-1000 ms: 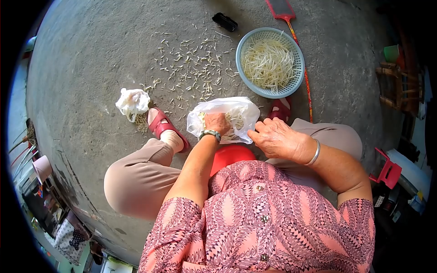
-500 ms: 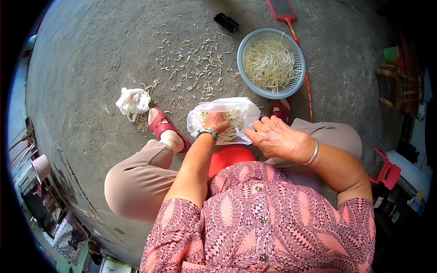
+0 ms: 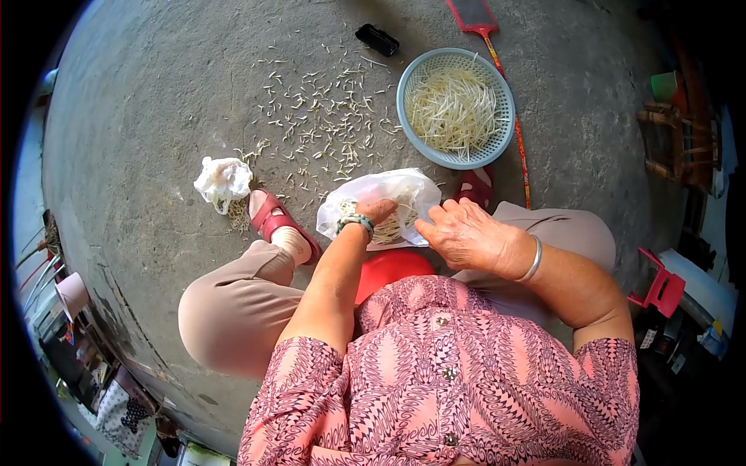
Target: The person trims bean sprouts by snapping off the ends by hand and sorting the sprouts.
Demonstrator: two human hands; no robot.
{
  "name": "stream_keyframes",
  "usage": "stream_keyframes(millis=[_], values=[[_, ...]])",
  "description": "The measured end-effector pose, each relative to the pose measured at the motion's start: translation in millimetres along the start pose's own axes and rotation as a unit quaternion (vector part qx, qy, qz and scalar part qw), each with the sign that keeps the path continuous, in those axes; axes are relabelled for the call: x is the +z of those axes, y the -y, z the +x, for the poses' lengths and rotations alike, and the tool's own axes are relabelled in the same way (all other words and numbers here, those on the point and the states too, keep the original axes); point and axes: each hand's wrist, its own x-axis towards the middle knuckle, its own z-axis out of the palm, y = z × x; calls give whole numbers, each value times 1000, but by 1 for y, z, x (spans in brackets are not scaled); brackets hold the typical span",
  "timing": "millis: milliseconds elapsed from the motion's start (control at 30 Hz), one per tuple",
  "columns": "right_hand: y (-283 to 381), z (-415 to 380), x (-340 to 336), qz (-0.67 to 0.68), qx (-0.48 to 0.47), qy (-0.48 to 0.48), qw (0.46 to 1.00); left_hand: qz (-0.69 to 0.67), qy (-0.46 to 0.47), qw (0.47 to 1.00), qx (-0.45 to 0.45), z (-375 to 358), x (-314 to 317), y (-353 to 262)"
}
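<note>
Concrete floor strewn with trimmings. Basket beyond bag half full; left hand buried in bag, grip hidden; right hand curled beside it; sprouts remaining.

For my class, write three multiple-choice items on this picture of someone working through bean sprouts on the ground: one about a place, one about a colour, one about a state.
1. Where is the left hand?
A. In the white plastic bag of sprouts
B. In the basket
C. On the knee

2. What colour is the round basket?
A. Red
B. Light blue
C. Black

3. What state is the basket in?
A. Turned upside down
B. Bare inside
C. Upright, holding a heap of bean sprouts

Answers:
1 A, the left hand reaches into the open mouth of the bag between the feet.
2 B, its perforated rim and wall are pale blue.
3 C, the pale sprouts lie piled inside it, while the right hand rests at the bag's edge.
</note>
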Motion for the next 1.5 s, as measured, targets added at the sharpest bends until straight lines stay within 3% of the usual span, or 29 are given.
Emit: stream_keyframes(millis=[67,133,167,200,267,300,333,400,433,467,500,533,567,600,700,733,767,867,933,1000,1033,1100,1167,1267,1300,1333,1367,1467,1500], values=[[0,1,-2,-3,-1,1,1000,39,-1,999,37,2,-4,1],[0,1,-4,-5,-3,-5,1000,185,-19,983,7,-20,-35,-60],[0,1,-6,-7,-4,-12,1000,413,77,904,81,13,-15,13],[0,1,-7,-8,-5,-18,1000,394,145,907,44,-15,-49,-53],[-2,0,-4,-13,-12,-32,999,262,98,960,14,-29,-69,-48],[-1,0,-5,-13,-12,-26,1000,316,146,935,76,-33,-79,-45],[-1,0,-6,-13,-12,-20,1000,270,150,950,-48,-33,-85,-56],[-2,0,-2,-14,-14,-32,999,136,98,986,-2,-53,-94,-63],[-2,-1,0,-14,-16,-36,999,-276,77,945,-160,-44,-92,-47],[-2,0,0,-15,-17,-38,999,-408,37,891,-195,-37,-83,-33],[-2,0,0,-13,-15,-34,999,-424,17,885,-193,-37,-79,-38],[-2,0,-1,-13,-12,-29,999,-318,25,935,-157,-35,-78,-46],[-2,1,-2,-12,-10,-24,1000,-87,41,992,-86,-30,-77,-56],[-2,0,-2,-14,-11,-25,1000,142,39,989,-20,-30,-76,-71],[-4,0,-3,-18,-12,-33,999,290,42,955,45,-26,-83,-115],[-4,0,-3,-18,-10,-34,999,164,-40,984,60,-26,-85,-124],[-4,0,-3,-18,-9,-35,999,97,-54,994,24,-26,-87,-133],[-4,1,-4,-18,-10,-28,999,-93,2,995,47,-15,-87,-124],[-5,2,-1,-22,-5,-23,999,-303,64,950,-44,-23,-91,-133],[-7,2,1,-23,-4,-21,1000,-489,81,864,-90,-35,-89,-143],[-8,1,2,-21,-5,-23,1000,-372,67,922,-80,-25,-85,-131],[-8,2,3,-21,-6,-23,1000,-250,8,966,68,-3,-62,-78],[-8,2,2,-21,-5,-19,1000,-199,7,979,47,-2,-65,-80],[-8,1,2,-19,-3,-16,1000,-307,48,945,-100,-27,-74,-106],[-7,1,0,-14,-1,-14,1000,-53,84,994,-39,-8,-56,-77],[-6,0,-2,-10,1,-13,1000,-217,138,961,-102,-5,-43,-71],[-6,0,-3,-5,3,-11,1000,-221,122,967,37,-15,-37,-80],[-7,0,1,-3,2,-36,999,-171,130,963,163,-27,-28,-97],[-7,0,0,-4,3,-27,1000,-199,162,965,57,-34,-35,-113]])
